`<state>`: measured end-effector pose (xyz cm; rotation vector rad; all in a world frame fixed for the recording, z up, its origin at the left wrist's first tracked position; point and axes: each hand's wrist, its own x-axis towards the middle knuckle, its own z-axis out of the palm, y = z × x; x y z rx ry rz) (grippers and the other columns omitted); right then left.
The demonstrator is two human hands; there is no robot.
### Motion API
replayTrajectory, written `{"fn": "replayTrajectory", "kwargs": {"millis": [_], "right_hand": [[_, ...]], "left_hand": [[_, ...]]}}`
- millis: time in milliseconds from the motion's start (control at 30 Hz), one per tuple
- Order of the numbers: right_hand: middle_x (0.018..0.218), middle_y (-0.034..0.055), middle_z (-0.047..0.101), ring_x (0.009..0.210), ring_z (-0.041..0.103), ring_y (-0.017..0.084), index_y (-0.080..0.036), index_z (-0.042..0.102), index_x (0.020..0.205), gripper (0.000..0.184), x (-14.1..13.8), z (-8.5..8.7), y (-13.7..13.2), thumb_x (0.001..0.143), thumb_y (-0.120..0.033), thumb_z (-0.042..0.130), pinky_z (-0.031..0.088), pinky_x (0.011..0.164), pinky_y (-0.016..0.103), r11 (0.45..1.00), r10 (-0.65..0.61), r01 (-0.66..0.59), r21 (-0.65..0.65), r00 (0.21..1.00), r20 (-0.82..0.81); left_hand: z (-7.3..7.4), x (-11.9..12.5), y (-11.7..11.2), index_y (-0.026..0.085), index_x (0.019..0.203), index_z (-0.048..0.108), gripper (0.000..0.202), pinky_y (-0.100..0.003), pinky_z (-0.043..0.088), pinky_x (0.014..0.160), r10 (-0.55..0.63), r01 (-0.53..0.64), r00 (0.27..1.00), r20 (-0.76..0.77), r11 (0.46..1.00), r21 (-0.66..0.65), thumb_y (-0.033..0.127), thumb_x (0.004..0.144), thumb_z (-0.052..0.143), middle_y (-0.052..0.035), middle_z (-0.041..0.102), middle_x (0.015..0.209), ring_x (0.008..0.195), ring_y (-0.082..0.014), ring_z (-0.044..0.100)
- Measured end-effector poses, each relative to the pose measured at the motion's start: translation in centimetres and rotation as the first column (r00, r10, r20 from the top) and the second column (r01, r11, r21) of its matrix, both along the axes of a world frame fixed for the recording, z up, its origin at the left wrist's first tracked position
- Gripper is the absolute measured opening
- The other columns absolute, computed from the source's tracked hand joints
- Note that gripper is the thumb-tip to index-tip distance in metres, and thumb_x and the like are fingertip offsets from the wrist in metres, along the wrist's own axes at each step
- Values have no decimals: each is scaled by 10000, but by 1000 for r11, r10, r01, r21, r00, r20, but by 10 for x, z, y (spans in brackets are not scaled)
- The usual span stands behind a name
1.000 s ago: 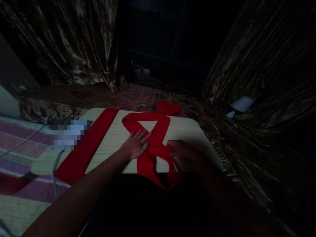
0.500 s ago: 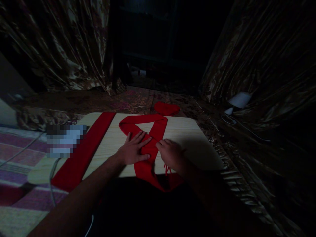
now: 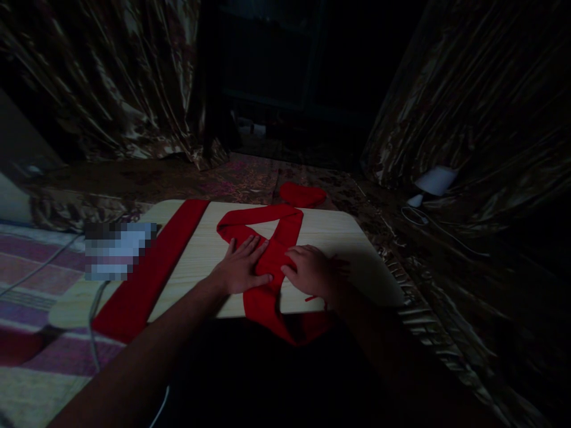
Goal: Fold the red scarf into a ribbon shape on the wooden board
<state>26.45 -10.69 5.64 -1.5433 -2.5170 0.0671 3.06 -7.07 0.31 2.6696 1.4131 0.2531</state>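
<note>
A red scarf [image 3: 267, 291] lies crossed in a loop on a pale wooden board, its lower part hanging over the near edge. My left hand [image 3: 238, 267] rests flat on the crossing, fingers spread. Just right of it, my right hand [image 3: 310, 270] has its fingers curled over the scarf's right-hand part, thumb apart from the index finger; the fabric beneath is mostly hidden. Red fringe strands show beside and below this hand. Farther left, a wide strip of red cloth [image 3: 151, 267] runs straight across the board.
The wooden board [image 3: 200, 267] has rounded corners. A small red cloth bundle [image 3: 303, 194] sits beyond its far edge. A blurred-out object [image 3: 118, 249] with a cable is at left. A white lamp [image 3: 435, 180] with a cord stands at right; patterned curtains [image 3: 147, 77] hang behind.
My right hand has moved slightly up and right, its fingers less tightly bunched, and fringe now shows to its right. My left hand stays almost in place on the scarf.
</note>
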Motion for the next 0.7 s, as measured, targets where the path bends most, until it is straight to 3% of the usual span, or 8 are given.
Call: {"fn": "replayTrajectory", "kwargs": {"millis": [100,200,300,400,467,533,633,700], "right_hand": [[1286,160,652,1200,581,253,-139,595,1317,420,-10,-6,17,959,-338,503,383,1045,337,993,-118,115,-31,987,-108],[1304,169,646,1210,586,268,-134,581,1338,516,-14,-10,42,909,-420,594,414,1020,332,982,-155,139,-124,979,-134],[1173,128,706,1078,646,258,-171,654,1197,507,-18,-13,67,819,-506,698,469,896,303,957,-172,129,-261,974,-148],[941,69,730,848,665,208,-171,675,1010,371,-28,-12,87,764,-435,763,477,714,262,897,-237,144,-417,954,-181],[829,29,705,740,638,164,-164,655,932,225,-35,-9,96,778,-303,743,459,642,235,850,-259,84,-521,927,-273],[809,3,690,716,627,136,-162,638,931,159,-39,-5,101,787,-185,699,469,641,218,802,-253,-65,-594,863,-437],[920,1,711,800,656,134,-180,636,1065,311,-34,1,107,765,-125,699,521,751,246,743,-269,-267,-613,720,-640],[1015,14,718,874,671,146,-196,628,1164,425,-27,2,112,754,-132,721,534,824,281,719,-291,-297,-628,692,-661]], "left_hand": [[-2,1,1,202,1611,153,869,-638,58,1201,38,-38,999,-7,999,17,698,926,350,-137,165,1657,1536,-323,141],[-4,1,2,180,1609,163,761,-643,62,1202,71,-71,997,-7,997,30,596,982,279,-127,184,1655,1537,-304,149],[-6,1,2,165,1607,174,760,-657,62,1196,75,-75,997,-5,996,42,585,983,282,-137,185,1654,1536,-309,150],[-6,1,2,153,1607,170,797,-672,58,1189,70,-69,998,-2,996,48,613,968,300,-151,171,1655,1537,-318,140],[-7,0,2,145,1607,166,811,-676,53,1187,69,-68,998,0,997,44,619,964,306,-154,153,1657,1539,-319,134],[-8,0,2,131,1608,143,831,-670,46,1191,70,-70,998,7,997,36,623,960,311,-156,147,1659,1540,-314,129],[-10,-1,3,113,1613,53,889,-651,42,1201,82,-83,996,34,996,39,639,949,323,-158,139,1661,1543,-311,110],[-10,-1,3,127,1613,-1,910,-645,47,1202,91,-93,995,48,994,53,638,944,344,-152,100,1668,1546,-317,84]]}}
